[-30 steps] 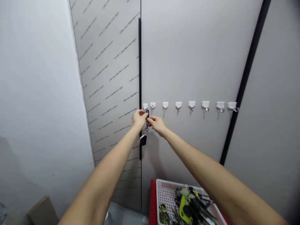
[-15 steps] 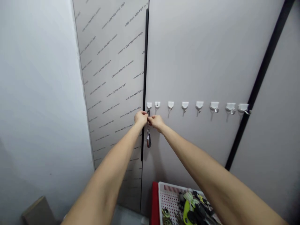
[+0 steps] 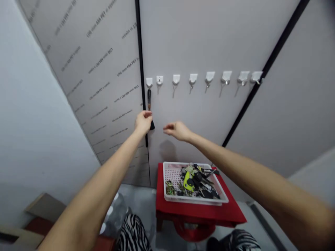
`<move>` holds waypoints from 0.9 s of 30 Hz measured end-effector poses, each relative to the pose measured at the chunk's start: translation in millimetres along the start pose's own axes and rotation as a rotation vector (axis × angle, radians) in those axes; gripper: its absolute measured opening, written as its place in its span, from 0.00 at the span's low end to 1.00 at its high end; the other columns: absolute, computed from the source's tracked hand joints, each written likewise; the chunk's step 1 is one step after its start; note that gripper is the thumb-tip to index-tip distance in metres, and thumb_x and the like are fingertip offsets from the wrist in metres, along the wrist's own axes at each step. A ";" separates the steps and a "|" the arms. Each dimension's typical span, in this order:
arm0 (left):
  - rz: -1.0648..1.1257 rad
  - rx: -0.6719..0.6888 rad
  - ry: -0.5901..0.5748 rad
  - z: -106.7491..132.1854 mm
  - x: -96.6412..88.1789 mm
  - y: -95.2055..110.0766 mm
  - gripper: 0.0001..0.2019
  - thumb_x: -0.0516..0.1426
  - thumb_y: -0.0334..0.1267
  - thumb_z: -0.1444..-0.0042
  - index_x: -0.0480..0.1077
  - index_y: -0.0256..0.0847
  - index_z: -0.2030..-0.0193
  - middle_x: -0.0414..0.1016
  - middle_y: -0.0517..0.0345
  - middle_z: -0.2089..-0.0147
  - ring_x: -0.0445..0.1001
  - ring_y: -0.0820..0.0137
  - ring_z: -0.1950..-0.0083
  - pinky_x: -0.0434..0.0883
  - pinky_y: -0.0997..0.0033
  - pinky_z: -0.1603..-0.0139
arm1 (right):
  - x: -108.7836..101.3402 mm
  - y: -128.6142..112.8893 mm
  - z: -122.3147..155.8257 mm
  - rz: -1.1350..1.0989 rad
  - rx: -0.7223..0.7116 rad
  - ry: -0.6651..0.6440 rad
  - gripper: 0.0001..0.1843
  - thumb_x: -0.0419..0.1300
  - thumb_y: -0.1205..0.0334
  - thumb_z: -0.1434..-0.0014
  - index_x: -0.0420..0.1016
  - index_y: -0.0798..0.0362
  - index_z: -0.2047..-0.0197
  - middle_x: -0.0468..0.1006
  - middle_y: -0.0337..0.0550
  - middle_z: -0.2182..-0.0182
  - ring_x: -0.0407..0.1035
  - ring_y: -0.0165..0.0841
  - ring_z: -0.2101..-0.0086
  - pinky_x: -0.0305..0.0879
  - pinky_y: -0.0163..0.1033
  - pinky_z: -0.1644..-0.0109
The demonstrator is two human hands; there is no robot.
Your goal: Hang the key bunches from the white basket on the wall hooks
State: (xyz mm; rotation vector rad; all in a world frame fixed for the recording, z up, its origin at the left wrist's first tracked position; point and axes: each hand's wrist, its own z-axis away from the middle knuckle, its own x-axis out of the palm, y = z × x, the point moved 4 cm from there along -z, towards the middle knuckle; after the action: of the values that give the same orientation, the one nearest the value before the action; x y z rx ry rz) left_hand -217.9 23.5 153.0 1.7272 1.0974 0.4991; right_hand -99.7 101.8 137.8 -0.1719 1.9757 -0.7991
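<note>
A keychain [image 3: 149, 98] with a dark strap hangs from the leftmost white hook [image 3: 149, 82] on the pale cabinet door. My left hand [image 3: 143, 121] is closed at its lower part, fingertips on it below the strap; a dark end piece shows beside the fingers. To the right, my right hand [image 3: 178, 130] hovers apart from the keychain, thumb and fingers loosely stretched, holding nothing. Further white hooks [image 3: 193, 78] run in a row to the right, with nothing hanging on them.
A white plastic basket [image 3: 167, 197] with keys and keychains, one bright green [image 3: 187, 181], stands on a red stool [image 3: 188, 212] below my hands. Clear plastic bottles [image 3: 115, 211] are on the floor at left. Dark vertical strips [image 3: 264, 78] edge the door.
My right hand has let go of the keychain and moved off to the right. My left hand stays at the keychain, now lower on it. The view has tilted down, bringing the whole basket into sight.
</note>
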 end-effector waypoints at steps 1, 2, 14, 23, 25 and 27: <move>0.020 -0.036 -0.061 15.8 7.6 -11.0 0.10 0.49 0.26 0.62 0.64 0.35 0.69 0.67 0.59 0.72 0.64 0.79 0.72 0.62 0.77 0.67 | 7.5 13.5 20.6 0.063 0.007 -0.082 0.10 0.53 0.65 0.60 0.70 0.57 0.72 0.72 0.40 0.77 0.63 0.26 0.77 0.56 0.31 0.71; 0.034 -0.075 -0.126 33.2 16.3 -22.9 0.10 0.50 0.26 0.62 0.64 0.35 0.70 0.66 0.60 0.73 0.63 0.79 0.73 0.62 0.77 0.67 | 15.6 27.0 41.6 0.131 0.009 -0.168 0.10 0.52 0.66 0.60 0.70 0.56 0.72 0.72 0.40 0.76 0.63 0.27 0.76 0.56 0.31 0.71; -0.269 -0.273 -0.621 191.5 118.4 -117.8 0.14 0.52 0.28 0.66 0.64 0.37 0.67 0.68 0.57 0.70 0.64 0.74 0.71 0.60 0.76 0.69 | 31.8 104.7 141.7 0.620 0.034 -0.257 0.17 0.50 0.67 0.60 0.66 0.52 0.63 0.67 0.47 0.66 0.58 0.35 0.65 0.52 0.37 0.65; -0.149 -0.444 -0.613 194.4 130.5 -117.4 0.09 0.53 0.34 0.65 0.64 0.36 0.72 0.65 0.62 0.77 0.62 0.77 0.75 0.58 0.79 0.73 | 17.5 111.6 143.0 0.410 0.008 -0.204 0.06 0.48 0.70 0.59 0.65 0.55 0.79 0.66 0.41 0.78 0.59 0.27 0.75 0.53 0.30 0.71; 0.025 -0.560 -0.649 194.3 129.0 -113.3 0.07 0.50 0.37 0.61 0.64 0.35 0.77 0.64 0.62 0.80 0.61 0.78 0.77 0.57 0.80 0.74 | 14.7 103.3 143.3 0.346 -0.014 -0.181 0.06 0.48 0.71 0.61 0.64 0.55 0.80 0.65 0.40 0.79 0.58 0.26 0.76 0.54 0.30 0.71; 0.190 -0.717 -0.683 196.0 127.5 -109.5 0.13 0.46 0.42 0.58 0.64 0.35 0.78 0.62 0.62 0.83 0.59 0.79 0.80 0.56 0.80 0.76 | 14.3 92.2 145.2 0.291 -0.070 -0.163 0.06 0.48 0.72 0.62 0.64 0.55 0.80 0.64 0.40 0.78 0.58 0.26 0.75 0.54 0.30 0.70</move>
State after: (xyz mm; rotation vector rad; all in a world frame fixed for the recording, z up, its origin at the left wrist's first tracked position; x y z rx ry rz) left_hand -56.4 41.1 -47.7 1.2029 0.2116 0.3157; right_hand 31.2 99.9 25.2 0.0099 1.8225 -0.5116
